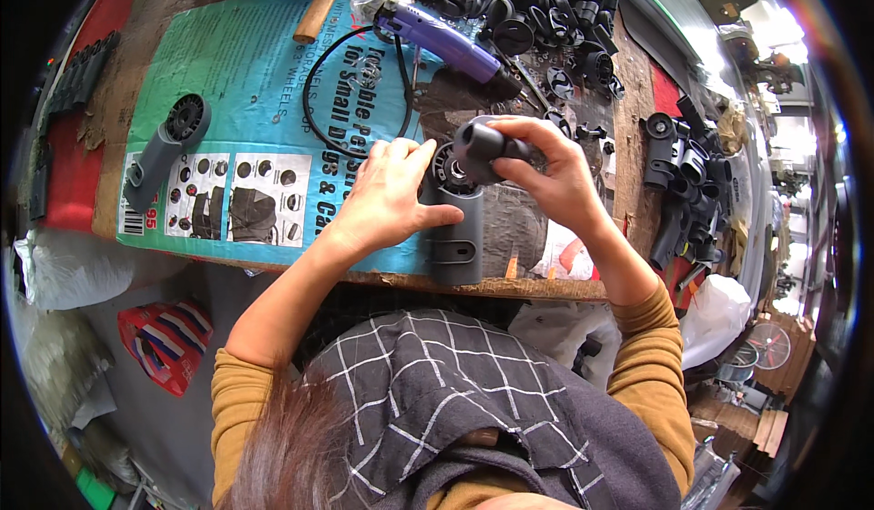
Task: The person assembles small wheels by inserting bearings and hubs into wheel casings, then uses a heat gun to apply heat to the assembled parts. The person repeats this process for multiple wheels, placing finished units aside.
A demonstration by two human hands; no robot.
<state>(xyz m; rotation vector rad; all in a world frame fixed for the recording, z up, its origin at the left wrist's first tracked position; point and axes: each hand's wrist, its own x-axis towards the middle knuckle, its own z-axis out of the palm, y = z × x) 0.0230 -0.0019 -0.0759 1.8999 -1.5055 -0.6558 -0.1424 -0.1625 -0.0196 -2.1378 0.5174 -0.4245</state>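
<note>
A dark grey plastic tube part (458, 249) with a round, ribbed socket end lies near the front edge of the bench. My left hand (390, 191) grips that socket end from the left, its thumb across the tube just below the socket. Between the thumb and fingers of my right hand (544, 159) is a black plastic joint piece (482, 150), tilted over the socket and covering part of it. Whether the two parts touch is hard to tell. A similar grey tube part (170, 139) lies apart at the left.
Beyond my hands lie a purple electric screwdriver (446, 44), its black cable (308, 86) and a wooden-handled tool (325, 3). Small black parts (537, 9) heap up at the back. Black joint parts (687, 168) pile at the right; grey tubes (84, 71) line the left. Printed cardboard (246, 45) covers the bench.
</note>
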